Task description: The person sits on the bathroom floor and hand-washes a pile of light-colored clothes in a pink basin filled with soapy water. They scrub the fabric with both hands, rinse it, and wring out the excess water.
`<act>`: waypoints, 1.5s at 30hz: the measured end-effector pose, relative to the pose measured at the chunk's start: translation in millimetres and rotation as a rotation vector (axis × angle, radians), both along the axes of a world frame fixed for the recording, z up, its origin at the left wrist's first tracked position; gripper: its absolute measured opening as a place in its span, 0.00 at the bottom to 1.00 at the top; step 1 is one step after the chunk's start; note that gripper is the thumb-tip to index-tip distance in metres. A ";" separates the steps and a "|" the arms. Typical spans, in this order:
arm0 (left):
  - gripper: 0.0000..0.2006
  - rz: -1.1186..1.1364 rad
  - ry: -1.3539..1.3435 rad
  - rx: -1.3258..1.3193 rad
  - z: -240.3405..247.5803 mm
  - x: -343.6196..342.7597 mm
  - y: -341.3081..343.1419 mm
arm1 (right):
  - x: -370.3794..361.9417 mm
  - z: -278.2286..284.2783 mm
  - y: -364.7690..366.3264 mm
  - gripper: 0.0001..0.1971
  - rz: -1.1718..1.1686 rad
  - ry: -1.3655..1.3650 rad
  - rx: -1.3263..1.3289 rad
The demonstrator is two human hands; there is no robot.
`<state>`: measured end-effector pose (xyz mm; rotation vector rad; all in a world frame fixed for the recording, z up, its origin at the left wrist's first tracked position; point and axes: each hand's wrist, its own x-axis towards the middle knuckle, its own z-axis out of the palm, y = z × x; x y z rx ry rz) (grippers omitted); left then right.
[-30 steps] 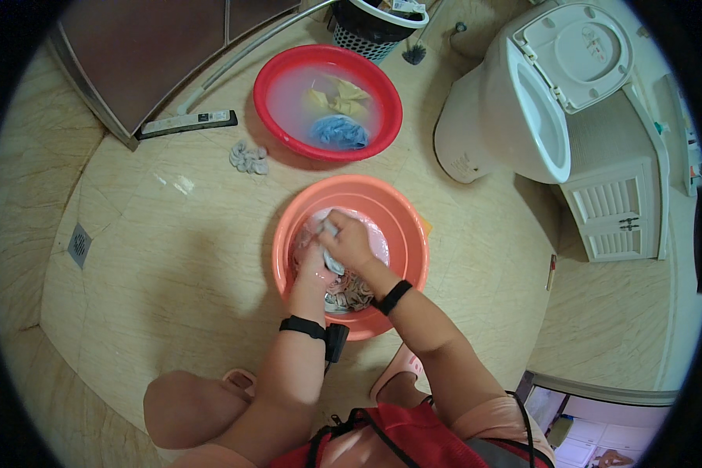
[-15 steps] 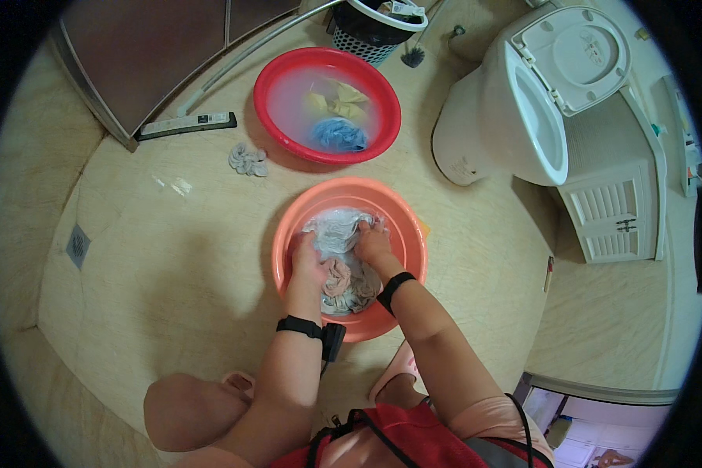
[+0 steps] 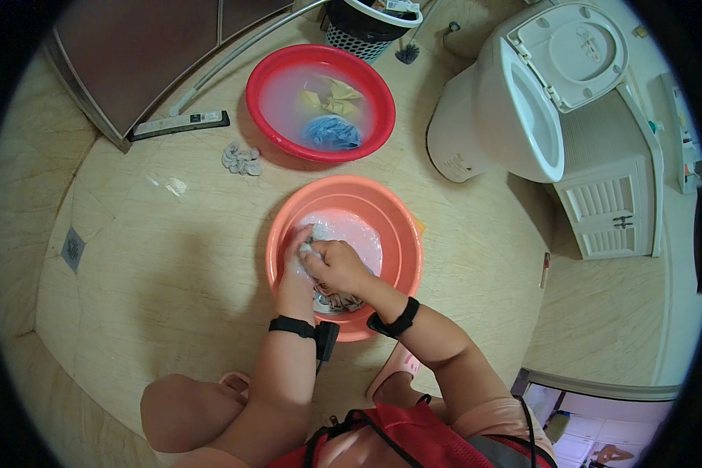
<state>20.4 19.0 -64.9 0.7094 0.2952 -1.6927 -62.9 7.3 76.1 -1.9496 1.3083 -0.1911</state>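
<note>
An orange basin (image 3: 402,228) on the floor holds foamy water (image 3: 356,234) and wet laundry. My right hand (image 3: 338,267) is closed over a bunched pale cloth (image 3: 314,239) at the basin's left side. Pressed against the same cloth is my left hand (image 3: 295,251), its fingers curled round it and partly hidden by the right one. Crumpled grey-brown laundry (image 3: 337,302) lies at the basin's near side, below my right wrist.
Beyond stands a red basin (image 3: 384,105) with cloudy water, blue cloth (image 3: 331,132) and yellow cloth (image 3: 339,95). A grey rag (image 3: 242,159) and a squeegee mop (image 3: 181,125) lie left of it. A toilet (image 3: 476,117) is at right; a bin (image 3: 356,43) stands behind.
My right hand has moved left to meet my left hand. The pale cloth, spread in the water before, is now bunched between them, baring foamy water at the basin's far side.
</note>
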 end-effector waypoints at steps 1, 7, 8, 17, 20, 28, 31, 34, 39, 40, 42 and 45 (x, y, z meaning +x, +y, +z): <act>0.13 -0.050 0.028 0.014 -30.3 6.2 -7.5 | 4.1 -14.0 -1.5 0.19 -0.046 0.005 -0.032; 0.21 -0.142 -0.066 0.116 16.4 -28.1 -26.1 | -85.2 -101.2 -62.2 0.20 -0.505 0.280 0.024; 0.23 -0.184 -0.102 0.178 41.5 -32.6 -25.1 | -109.0 -116.5 -60.2 0.19 -0.568 0.328 -0.015; 0.28 -0.212 -0.226 0.316 11.7 -6.8 -19.0 | -71.7 -108.4 -46.3 0.26 -0.123 0.577 0.176; 0.27 -0.220 -0.196 0.278 10.6 -14.4 -22.2 | -91.4 -106.6 -56.4 0.22 -0.305 0.236 0.122; 0.17 0.000 -0.139 -0.234 40.1 -11.3 10.2 | -14.9 0.5 0.6 0.11 0.075 -0.434 0.096; 0.17 -0.096 0.282 -0.577 -16.6 4.5 -9.2 | 5.3 -11.1 -6.9 0.14 0.165 -0.266 -0.226; 0.18 -0.159 0.252 -0.220 -1.2 -21.7 -14.7 | -22.1 -43.8 -29.9 0.19 -0.154 0.050 -0.333; 0.21 -0.138 -0.072 0.099 39.4 -16.2 -21.6 | -79.1 -82.5 -55.5 0.20 -0.591 0.404 -0.130; 0.23 -0.185 -0.157 0.232 43.0 -14.1 -24.9 | -91.0 -101.3 -49.8 0.21 -0.484 0.498 -0.079; 0.25 -0.193 -0.171 0.256 35.1 -12.4 -20.9 | -98.1 -127.6 -34.3 0.23 -0.262 0.676 0.028; 0.26 -0.202 -0.207 0.248 19.7 -6.2 -17.0 | -83.6 -110.2 -30.4 0.21 0.083 0.626 0.282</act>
